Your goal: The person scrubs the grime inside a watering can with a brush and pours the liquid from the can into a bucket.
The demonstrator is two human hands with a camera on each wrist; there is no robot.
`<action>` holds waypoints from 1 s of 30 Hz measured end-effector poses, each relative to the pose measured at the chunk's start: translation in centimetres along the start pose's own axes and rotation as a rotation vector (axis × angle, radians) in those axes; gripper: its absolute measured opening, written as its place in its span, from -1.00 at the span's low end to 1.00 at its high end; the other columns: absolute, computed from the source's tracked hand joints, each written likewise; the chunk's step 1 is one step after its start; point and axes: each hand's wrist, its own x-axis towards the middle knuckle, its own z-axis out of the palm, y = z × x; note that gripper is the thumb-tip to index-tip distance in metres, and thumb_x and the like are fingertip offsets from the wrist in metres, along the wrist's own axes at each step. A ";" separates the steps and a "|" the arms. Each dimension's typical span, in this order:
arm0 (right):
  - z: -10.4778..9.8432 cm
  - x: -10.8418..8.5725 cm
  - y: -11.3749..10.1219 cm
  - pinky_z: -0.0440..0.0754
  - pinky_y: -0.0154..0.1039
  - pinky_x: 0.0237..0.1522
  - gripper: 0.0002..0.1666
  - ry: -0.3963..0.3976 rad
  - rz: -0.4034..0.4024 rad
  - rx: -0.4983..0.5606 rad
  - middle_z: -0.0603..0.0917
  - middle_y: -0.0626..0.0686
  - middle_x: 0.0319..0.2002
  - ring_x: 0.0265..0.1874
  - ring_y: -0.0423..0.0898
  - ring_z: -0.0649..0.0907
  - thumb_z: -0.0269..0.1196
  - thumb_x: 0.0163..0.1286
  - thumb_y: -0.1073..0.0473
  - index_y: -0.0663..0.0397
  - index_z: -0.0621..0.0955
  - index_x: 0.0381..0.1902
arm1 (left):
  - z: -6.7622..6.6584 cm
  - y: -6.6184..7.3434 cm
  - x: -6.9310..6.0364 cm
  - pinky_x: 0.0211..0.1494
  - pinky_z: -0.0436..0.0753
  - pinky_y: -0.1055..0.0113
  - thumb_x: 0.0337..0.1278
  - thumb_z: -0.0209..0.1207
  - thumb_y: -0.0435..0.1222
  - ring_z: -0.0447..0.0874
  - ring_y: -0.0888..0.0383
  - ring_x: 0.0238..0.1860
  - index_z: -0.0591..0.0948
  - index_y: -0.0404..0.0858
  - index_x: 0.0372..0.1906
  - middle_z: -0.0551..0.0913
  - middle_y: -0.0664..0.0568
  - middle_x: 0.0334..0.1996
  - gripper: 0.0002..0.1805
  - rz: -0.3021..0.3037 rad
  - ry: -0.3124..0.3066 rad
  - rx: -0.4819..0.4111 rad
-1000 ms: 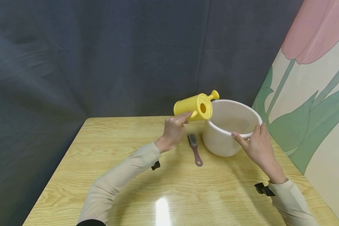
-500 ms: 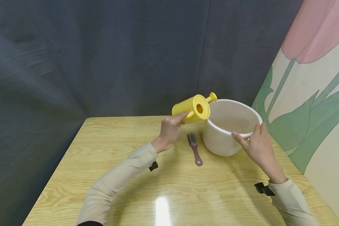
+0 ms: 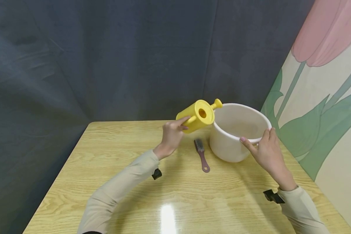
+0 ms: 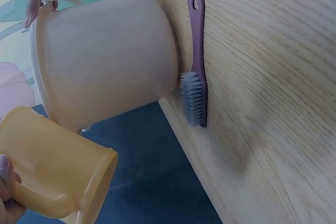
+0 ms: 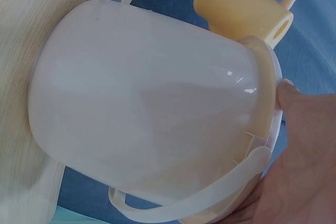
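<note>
A yellow watering can (image 3: 196,117) is held by its handle in my left hand (image 3: 172,135), tilted, with its spout head close to the left rim of a white bucket (image 3: 229,149). In the left wrist view the can (image 4: 52,161) is off the table, beside the bucket (image 4: 107,61). My right hand (image 3: 270,152) grips the bucket's near right rim, thumb on one side and fingers on the other. In the right wrist view the bucket's handle (image 5: 194,203) hangs down along its side. Little of the bucket's inside shows.
A purple-handled brush (image 3: 203,157) lies on the wooden table (image 3: 128,136), left of the bucket. Behind the table hangs a dark blue curtain (image 3: 149,65). On the right stands a wall with a painted tulip (image 3: 324,35).
My left hand has drawn the watering can a little to the left and slightly down, so its spout head is nearer the bucket's left rim. The right hand and bucket have stayed put.
</note>
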 end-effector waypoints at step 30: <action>0.1 0.2 -0.1 0.35 0.38 -0.15 0.08 0.019 -0.012 0.008 0.24 0.51 -0.08 -0.17 0.41 0.32 0.27 0.35 -0.25 0.76 0.19 0.16 | -3.9 -2.0 -0.8 -0.10 0.74 0.04 -0.11 0.34 -0.68 0.73 -0.17 -0.09 0.68 -0.55 -0.08 0.70 -0.32 -0.11 -0.64 -0.358 0.123 -0.242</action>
